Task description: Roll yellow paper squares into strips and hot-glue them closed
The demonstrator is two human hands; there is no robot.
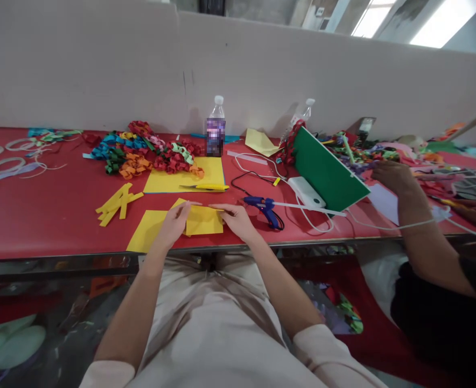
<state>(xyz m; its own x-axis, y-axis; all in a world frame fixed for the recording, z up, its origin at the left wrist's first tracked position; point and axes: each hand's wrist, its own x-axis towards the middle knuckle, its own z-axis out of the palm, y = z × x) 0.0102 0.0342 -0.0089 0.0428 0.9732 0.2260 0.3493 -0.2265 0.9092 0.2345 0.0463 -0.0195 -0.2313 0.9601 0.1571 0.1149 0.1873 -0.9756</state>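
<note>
A small yellow paper piece (203,220) lies on the red table (52,215), partly over a larger yellow sheet (147,229). My left hand (174,222) rests on the piece's left edge, fingers together and pressing down. My right hand (236,218) presses its right edge with the fingers stretched along the top. Neither hand lifts anything.
Yellow-handled knife (208,187) on another yellow sheet (173,180); cut yellow strips (117,203) to the left; blue glue gun (267,207) to the right. Paper chains (153,151) and a bottle (216,126) behind. A co-worker's hand (391,175) near a green board (327,172).
</note>
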